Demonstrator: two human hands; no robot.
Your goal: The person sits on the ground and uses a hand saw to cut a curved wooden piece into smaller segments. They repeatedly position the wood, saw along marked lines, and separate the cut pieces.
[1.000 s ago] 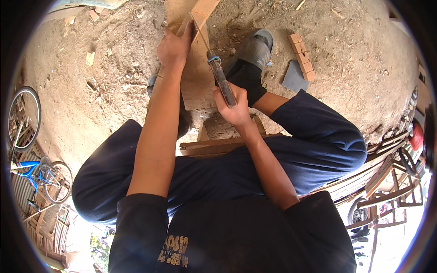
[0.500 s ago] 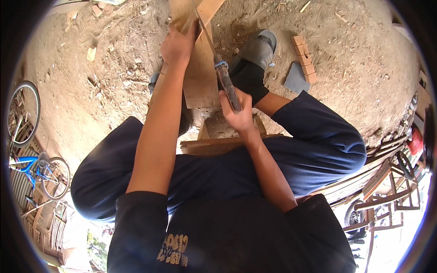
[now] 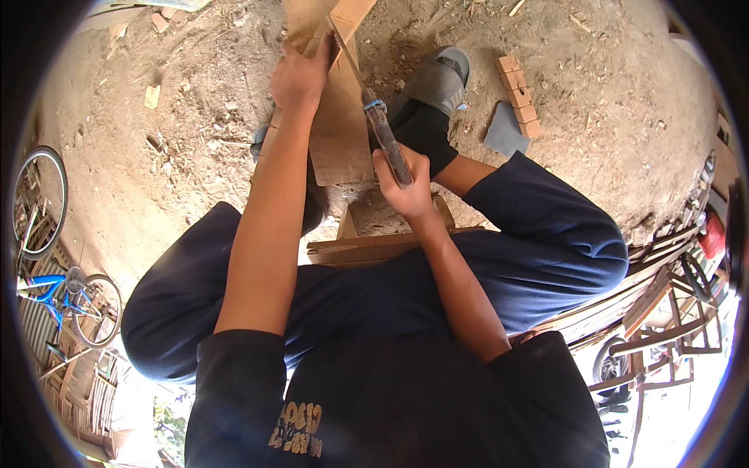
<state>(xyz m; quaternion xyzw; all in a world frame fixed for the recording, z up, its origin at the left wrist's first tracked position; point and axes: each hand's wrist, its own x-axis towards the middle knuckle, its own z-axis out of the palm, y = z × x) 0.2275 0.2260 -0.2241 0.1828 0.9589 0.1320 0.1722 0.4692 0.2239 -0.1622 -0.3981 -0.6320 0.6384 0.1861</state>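
My right hand (image 3: 406, 184) is wrapped round the worn, dark handle of a handsaw (image 3: 380, 129), which has a blue band where the blade begins. Its narrow blade slants up and left, across a light wooden piece (image 3: 353, 13) at the top of the view. My left hand (image 3: 299, 80) is closed on this wood, left of the blade, with the thumb lying close to it; the fingertips are hidden. Beneath the blade and hands is a wide wooden board (image 3: 340, 150), running away from me between my feet. The blade's far end is too faint to make out.
A notched tan wooden block (image 3: 518, 93) and a flat grey piece (image 3: 505, 131) lie on the dirt floor, right of my sandalled foot (image 3: 438, 79). A low wooden support (image 3: 359, 250) stands before my lap. Bicycles (image 3: 55, 292) are at the far left, wooden frames (image 3: 671, 335) at the right.
The whole view has shifted slightly. Both hands keep their grips, and the saw stays at almost the same place and slant against the wood.
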